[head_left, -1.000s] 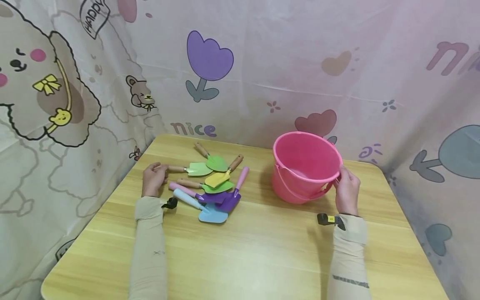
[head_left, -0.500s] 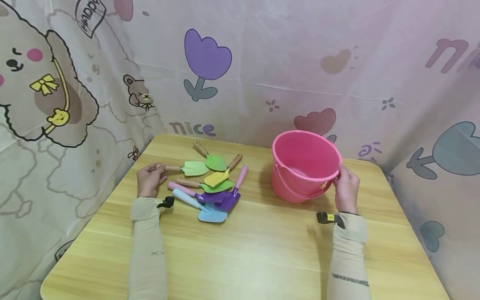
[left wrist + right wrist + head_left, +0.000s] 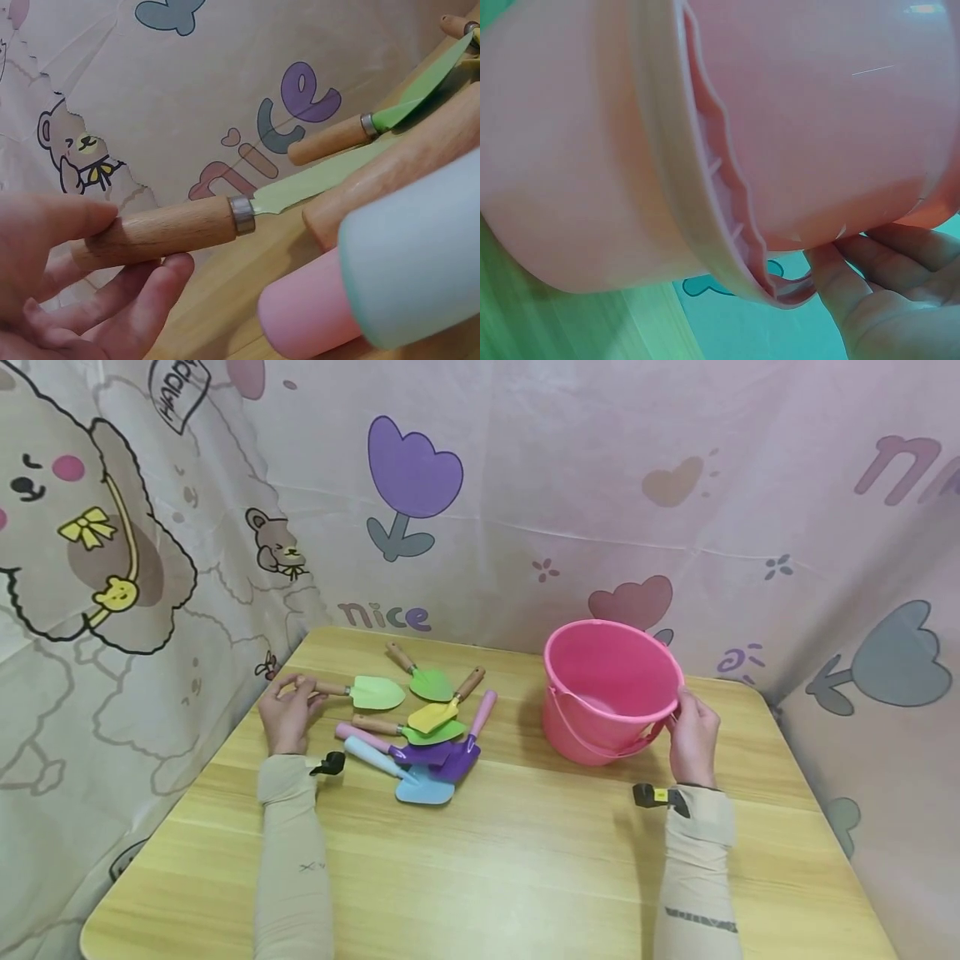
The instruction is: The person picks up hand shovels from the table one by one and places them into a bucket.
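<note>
My left hand (image 3: 283, 718) pinches the wooden handle of a light green trowel (image 3: 377, 692) between thumb and fingers. In the left wrist view, the grip sits at the handle's rear end, and the blade points away from the hand. My right hand (image 3: 693, 739) holds a pink bucket (image 3: 570, 739) at the right side of its rim, near where the bail (image 3: 585, 739) joins. The bucket stands upright with its mouth tilted toward me. Seen from the right wrist, some fingertips (image 3: 900, 244) are partly hidden by the bucket wall.
Several more trowels lie heaped right of the left hand: a green one (image 3: 431, 685), a yellow one (image 3: 432, 717), another green one (image 3: 442, 735), two purple ones (image 3: 459, 763) and a blue one (image 3: 424, 787). A printed cloth (image 3: 510, 460) hangs behind the wooden table (image 3: 510, 868).
My left hand has drawn left with the light green trowel, pulling its blade away from the heap. My right hand and the bucket have barely moved.
</note>
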Demonstrator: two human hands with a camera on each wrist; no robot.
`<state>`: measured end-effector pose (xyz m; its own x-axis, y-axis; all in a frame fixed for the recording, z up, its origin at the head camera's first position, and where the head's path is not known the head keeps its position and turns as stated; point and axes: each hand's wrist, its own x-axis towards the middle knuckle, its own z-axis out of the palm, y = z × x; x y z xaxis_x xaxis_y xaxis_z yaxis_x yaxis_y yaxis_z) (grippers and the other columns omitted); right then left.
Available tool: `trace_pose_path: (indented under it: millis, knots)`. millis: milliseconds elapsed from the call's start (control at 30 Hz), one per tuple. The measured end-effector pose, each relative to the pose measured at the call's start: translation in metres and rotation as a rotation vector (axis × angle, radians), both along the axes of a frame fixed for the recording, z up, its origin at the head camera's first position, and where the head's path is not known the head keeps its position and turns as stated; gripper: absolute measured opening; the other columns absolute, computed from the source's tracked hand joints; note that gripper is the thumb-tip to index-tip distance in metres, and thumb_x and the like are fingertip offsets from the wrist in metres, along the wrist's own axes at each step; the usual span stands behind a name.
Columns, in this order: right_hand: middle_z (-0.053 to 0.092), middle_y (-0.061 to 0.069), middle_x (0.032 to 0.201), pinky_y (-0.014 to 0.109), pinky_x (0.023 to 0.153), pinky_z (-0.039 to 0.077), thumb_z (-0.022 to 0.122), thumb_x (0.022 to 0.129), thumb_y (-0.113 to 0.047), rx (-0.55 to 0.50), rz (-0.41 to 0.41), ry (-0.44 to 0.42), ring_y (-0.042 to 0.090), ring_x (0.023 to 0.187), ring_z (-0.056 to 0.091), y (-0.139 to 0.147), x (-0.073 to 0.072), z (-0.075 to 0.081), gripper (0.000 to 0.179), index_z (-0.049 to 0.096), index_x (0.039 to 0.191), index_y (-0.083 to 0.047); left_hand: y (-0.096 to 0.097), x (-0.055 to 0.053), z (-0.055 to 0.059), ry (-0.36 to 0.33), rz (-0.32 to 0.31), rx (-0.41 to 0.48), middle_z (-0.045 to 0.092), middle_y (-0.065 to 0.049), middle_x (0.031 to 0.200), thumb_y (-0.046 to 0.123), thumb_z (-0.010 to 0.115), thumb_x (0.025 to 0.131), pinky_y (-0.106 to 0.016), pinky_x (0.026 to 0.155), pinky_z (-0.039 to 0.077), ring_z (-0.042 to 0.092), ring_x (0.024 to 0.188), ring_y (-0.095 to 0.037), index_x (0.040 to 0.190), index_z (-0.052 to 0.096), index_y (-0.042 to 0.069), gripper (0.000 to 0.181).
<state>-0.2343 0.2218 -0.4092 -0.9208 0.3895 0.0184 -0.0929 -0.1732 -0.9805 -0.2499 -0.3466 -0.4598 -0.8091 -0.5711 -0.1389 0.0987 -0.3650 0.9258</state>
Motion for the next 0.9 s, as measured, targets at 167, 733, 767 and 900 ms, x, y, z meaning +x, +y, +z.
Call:
trace_pose_path:
  millis: [167, 733, 767, 900]
  knots:
    - [0.065, 0.001, 0.131, 0.030, 0.117, 0.048, 0.050, 0.109, -0.032, -0.015, -0.003, 0.004, 0.017, 0.133, 0.059, 0.000, 0.000, 0.000, 0.046, 0.064, 0.131, 0.006, -0.003, -0.004, -0.007, 0.059, 0.049, -0.010, 0.073, -0.004, 0.086, 0.005, 0.076, 0.091, -0.021, 0.059, 0.062, 0.074, 0.062, -0.016, 0.120, 0.063, 0.006, 0.032]
    - [0.065, 0.005, 0.127, 0.024, 0.109, 0.052, 0.049, 0.110, -0.026, -0.046, -0.006, 0.017, 0.017, 0.125, 0.062, -0.005, -0.001, 0.000, 0.042, 0.065, 0.132, 0.005, 0.009, 0.004, 0.020, 0.180, -0.011, 0.058, 0.075, -0.011, 0.090, 0.002, 0.074, 0.092, -0.032, 0.083, 0.064, 0.079, 0.078, -0.022, 0.113, 0.058, -0.002, 0.027]
    - [0.064, 0.005, 0.127, 0.024, 0.109, 0.052, 0.049, 0.110, -0.026, -0.045, -0.004, 0.017, 0.017, 0.125, 0.062, -0.005, -0.001, -0.001, 0.042, 0.065, 0.132, 0.005, 0.011, 0.004, 0.022, 0.186, -0.015, 0.058, 0.076, -0.011, 0.091, 0.002, 0.074, 0.092, -0.033, 0.084, 0.064, 0.079, 0.078, -0.022, 0.114, 0.058, -0.002, 0.028]
    - [0.064, 0.004, 0.126, 0.024, 0.109, 0.052, 0.049, 0.110, -0.026, -0.040, -0.002, 0.023, 0.016, 0.125, 0.063, -0.005, -0.002, -0.001, 0.046, 0.060, 0.135, 0.010, 0.018, 0.003, 0.028, 0.195, -0.033, 0.066, 0.076, -0.011, 0.092, 0.001, 0.075, 0.091, -0.033, 0.086, 0.063, 0.079, 0.079, -0.023, 0.114, 0.058, -0.002, 0.029]
